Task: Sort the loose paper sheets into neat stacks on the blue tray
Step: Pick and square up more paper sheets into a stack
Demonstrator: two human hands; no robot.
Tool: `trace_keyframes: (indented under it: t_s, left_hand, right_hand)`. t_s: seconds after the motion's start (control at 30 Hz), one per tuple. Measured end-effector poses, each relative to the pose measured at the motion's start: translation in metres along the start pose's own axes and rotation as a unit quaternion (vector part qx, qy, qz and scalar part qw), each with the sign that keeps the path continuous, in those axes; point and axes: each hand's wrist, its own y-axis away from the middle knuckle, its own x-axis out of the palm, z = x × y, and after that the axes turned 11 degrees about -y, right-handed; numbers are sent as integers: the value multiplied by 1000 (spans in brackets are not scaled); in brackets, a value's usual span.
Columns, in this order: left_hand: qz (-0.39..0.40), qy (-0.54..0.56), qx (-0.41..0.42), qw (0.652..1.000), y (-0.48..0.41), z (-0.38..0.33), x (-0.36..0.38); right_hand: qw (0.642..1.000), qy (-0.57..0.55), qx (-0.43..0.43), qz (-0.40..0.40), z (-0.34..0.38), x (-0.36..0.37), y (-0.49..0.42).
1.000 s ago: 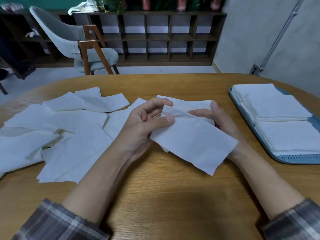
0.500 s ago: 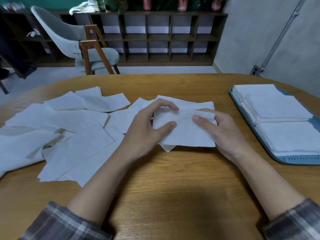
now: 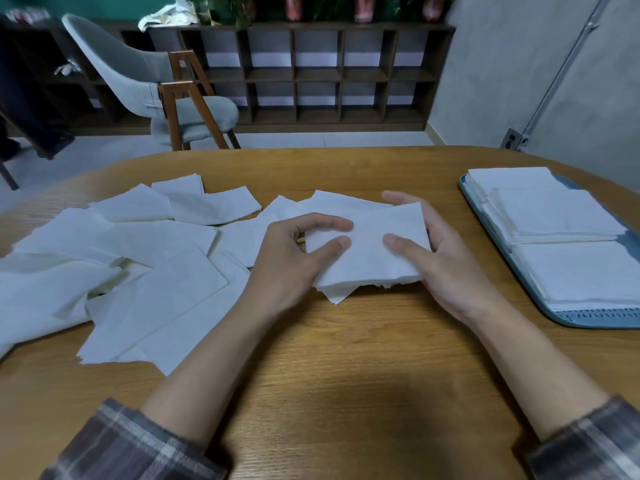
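Sheet (image 3: 370, 259) now folded, left hand (image 3: 294, 258), right hand (image 3: 446, 268) pinching

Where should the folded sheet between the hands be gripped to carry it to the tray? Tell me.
Probably take the folded sheet by its right edge, from the right, with the right hand, thumb on top, fingers beneath: its ragged, layered near edge could splay, and the blue tray lies on that side.
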Motion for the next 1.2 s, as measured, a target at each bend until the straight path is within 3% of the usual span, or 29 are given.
trace_keyframes:
  t_s: [0.1,0.17,0.27,0.33,0.4,0.47,0.57,0.67,0.8,0.9,1.0,1.2]
  left_hand:
    - [-28,-36,14,999,3,0,3]
    - [-58,-68,15,996,4,-2,4]
    - [-7,30,-42,999,5,-11,1]
    - [31,83,-53,995,5,-13,-2]
    - [13,33,-10,999,6,-8,-2]
    - [-10,-41,30,999,5,-3,-1]
    - [-5,-50,53,997,4,1,-1]
    - [-15,-78,70,994,3,5,3]
    - [-62,-221,110,967,1,13,7]
    - [3,-298,116,947,2,20,10]
    - [49,-360,111,925,5,25,13]
    - [29,-416,165,894,4,23,13]
  right_hand:
    - [1000,21,-12,-9,1,0,0]
    - [999,-49,-10,-12,5,0,1]
    - [986,-166,2,-17,11,-1,1]
    - [993,-114,-11,-27,8,-1,0]
    - [998,-52,-14,-17,4,-1,-1]
    - [998,-69,3,7,5,-2,1]
    - [996,-83,32,29,7,-4,1]
    - [998,56,5,-18,0,-9,-1]
    - [982,144,-39,-118,-1,-12,-3]
    - [974,158,-53,-152,-5,-14,-4]
    - [972,167,-51,-156,-6,-14,-5]
    - [975,169,-35,-139,-7,-15,-5]
